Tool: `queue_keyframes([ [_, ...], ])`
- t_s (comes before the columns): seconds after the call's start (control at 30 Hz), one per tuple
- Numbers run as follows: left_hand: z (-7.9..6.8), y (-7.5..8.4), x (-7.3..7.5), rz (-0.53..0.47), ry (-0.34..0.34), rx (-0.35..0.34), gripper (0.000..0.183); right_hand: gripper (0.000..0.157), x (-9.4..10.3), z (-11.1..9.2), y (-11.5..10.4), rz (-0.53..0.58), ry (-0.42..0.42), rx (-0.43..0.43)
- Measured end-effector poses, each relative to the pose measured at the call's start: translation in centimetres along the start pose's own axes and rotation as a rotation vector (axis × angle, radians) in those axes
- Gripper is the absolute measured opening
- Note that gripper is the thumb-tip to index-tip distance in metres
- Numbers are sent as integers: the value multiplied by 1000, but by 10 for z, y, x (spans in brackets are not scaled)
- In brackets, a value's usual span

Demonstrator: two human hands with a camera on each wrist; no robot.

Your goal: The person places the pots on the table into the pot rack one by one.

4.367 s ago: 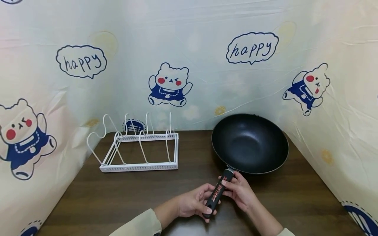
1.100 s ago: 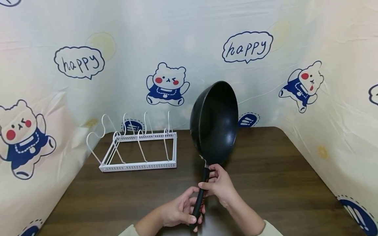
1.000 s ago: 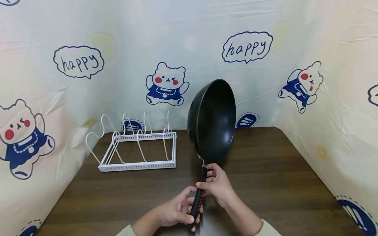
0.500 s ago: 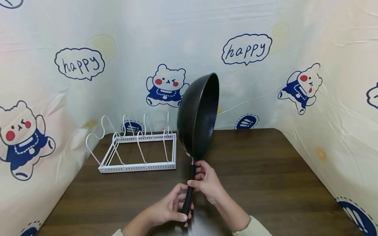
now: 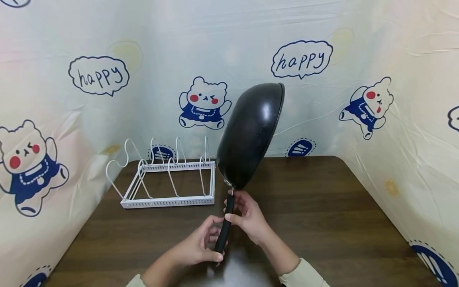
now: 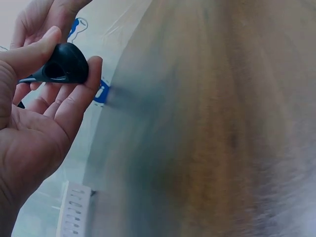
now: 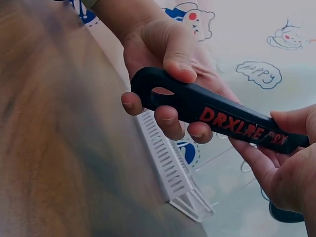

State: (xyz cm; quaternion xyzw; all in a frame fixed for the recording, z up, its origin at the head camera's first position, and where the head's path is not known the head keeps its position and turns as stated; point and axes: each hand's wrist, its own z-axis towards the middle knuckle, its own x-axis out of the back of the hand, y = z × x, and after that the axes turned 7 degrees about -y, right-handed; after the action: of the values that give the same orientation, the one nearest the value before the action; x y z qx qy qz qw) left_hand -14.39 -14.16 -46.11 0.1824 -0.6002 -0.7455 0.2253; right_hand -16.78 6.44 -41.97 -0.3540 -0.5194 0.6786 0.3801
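A deep black frying pan (image 5: 251, 131) is held up off the table with its handle pointing down toward me. Its rounded outside faces me and leans to the right, so the inside is hidden. My left hand (image 5: 199, 244) grips the end of the handle (image 7: 222, 118), thumb on one side and fingers curled beneath. Higher up, close to the bowl, my right hand (image 5: 248, 217) pinches the handle between thumb and fingers. Red lettering on the handle shows in the right wrist view. In the left wrist view the handle's hanging hole is visible beside the left thumb.
A white wire rack (image 5: 168, 202) with upright curved dividers stands on the left of the brown wooden table (image 5: 322, 223), just left of the pan. A printed cloth (image 5: 161, 36) with bears surrounds the table at the back and sides.
The pan came up off the table and moved left, both hands keeping the handle. In the last half second it turned from edge-on to show its underside and tipped rightward.
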Motion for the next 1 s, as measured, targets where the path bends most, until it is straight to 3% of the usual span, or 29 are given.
queue_keyframes([
  [0.23, 1, 15, 5, 147, 55, -10, 74, 56, -1, 10, -11, -28, -49, 96],
  [0.37, -3, 24, 8, 291, 124, -11, 75, 58, -5, 17, -15, -33, -75, 103],
  [0.53, -10, 36, 11, 402, 188, 23, 76, 59, -12, 26, -17, -12, -112, 124],
  [0.67, -18, 45, 13, 425, 226, 56, 78, 59, -19, 33, -16, 52, -156, 140],
  [0.8, -26, 49, 13, 431, 251, 45, 79, 61, -26, 39, -16, 94, -197, 133],
  [1.0, -32, 54, 13, 453, 285, 42, 79, 59, -33, 45, -19, 81, -227, 125],
])
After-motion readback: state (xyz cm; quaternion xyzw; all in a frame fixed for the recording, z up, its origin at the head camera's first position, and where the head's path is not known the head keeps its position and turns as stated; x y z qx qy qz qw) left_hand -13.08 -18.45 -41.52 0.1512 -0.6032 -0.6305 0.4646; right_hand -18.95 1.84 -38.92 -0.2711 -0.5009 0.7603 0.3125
